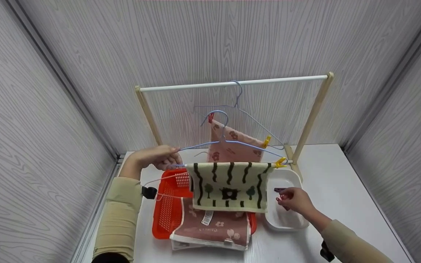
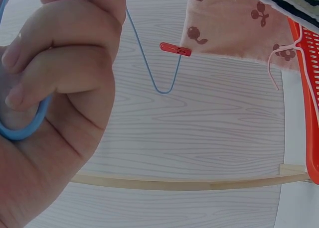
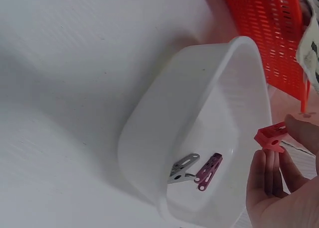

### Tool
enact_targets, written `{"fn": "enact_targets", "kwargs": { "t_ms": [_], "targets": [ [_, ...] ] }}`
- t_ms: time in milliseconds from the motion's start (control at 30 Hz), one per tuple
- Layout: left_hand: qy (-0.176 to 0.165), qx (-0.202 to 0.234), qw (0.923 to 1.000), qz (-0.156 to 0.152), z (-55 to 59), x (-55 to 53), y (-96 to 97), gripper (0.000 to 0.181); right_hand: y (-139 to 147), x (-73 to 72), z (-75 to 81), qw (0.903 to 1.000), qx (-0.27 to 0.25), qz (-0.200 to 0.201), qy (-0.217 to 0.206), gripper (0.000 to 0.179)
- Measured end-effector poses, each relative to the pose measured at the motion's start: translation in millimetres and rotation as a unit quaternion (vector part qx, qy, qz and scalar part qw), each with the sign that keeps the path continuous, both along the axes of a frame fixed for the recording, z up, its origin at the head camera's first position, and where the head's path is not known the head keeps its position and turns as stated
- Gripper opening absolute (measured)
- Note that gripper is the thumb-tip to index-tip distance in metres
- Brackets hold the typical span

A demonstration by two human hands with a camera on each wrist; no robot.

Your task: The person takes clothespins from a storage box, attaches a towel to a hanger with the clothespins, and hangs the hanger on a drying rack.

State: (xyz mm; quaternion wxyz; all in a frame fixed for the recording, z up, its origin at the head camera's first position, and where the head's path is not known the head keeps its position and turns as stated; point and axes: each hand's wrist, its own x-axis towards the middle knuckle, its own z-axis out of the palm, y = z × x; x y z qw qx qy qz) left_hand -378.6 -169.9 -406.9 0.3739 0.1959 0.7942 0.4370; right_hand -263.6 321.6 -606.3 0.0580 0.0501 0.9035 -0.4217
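Note:
My left hand (image 1: 161,156) grips the left end of a blue hanger (image 1: 223,139), its fingers curled round the wire in the left wrist view. Over the hanger's lower bar drapes a cream towel (image 1: 238,202) with dark wavy stripes, and a yellow clothespin (image 1: 280,163) clips it at the right end. My right hand (image 1: 299,201) pinches a red clothespin (image 3: 270,136) between thumb and fingers, above a white basin (image 3: 149,113). Inside that basin lie a purple clothespin (image 3: 209,171) and a grey clothespin (image 3: 184,167).
Behind, a wooden rack with a white rail (image 1: 192,86) bears another hanger (image 1: 256,121); a pink towel (image 1: 238,146) hangs there by red (image 1: 211,117) and yellow (image 1: 267,141) clothespins. A red basket (image 1: 165,219) holds folded towels (image 1: 217,233), left of the basin.

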Motion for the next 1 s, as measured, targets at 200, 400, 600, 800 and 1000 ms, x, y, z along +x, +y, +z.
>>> {"fn": "enact_targets", "kwargs": {
  "t_ms": [200, 400, 600, 800, 1000],
  "targets": [
    [0.008, 0.0, 0.9999, -0.008, -0.9, 0.3, -0.7, 0.061, -3, -1.2, 17.3, 0.9999, -0.003, 0.012, -0.005, 0.029],
    [0.0, -0.01, 0.9999, 0.0, -0.2, 0.6, 1.1, 0.064, -11, -0.5, 35.2, 0.9993, -0.009, 0.037, 0.003, 0.03],
    [-0.01, -0.006, 0.9999, -0.001, 1.0, 0.4, 2.7, 0.057, -22, 3.6, 54.2, 0.9982, -0.021, 0.055, 0.015, 0.027],
    [-0.002, -0.001, 1.0, -0.009, 1.1, 0.5, 1.6, 0.063, -30, 5.5, 70.7, 0.9976, -0.024, 0.064, 0.015, 0.03],
    [0.0, -0.01, 0.9999, -0.008, 2.2, 0.1, 2.9, 0.062, -37, 6.4, 87.3, 0.9961, -0.026, 0.079, 0.029, 0.03]
  ]
}}
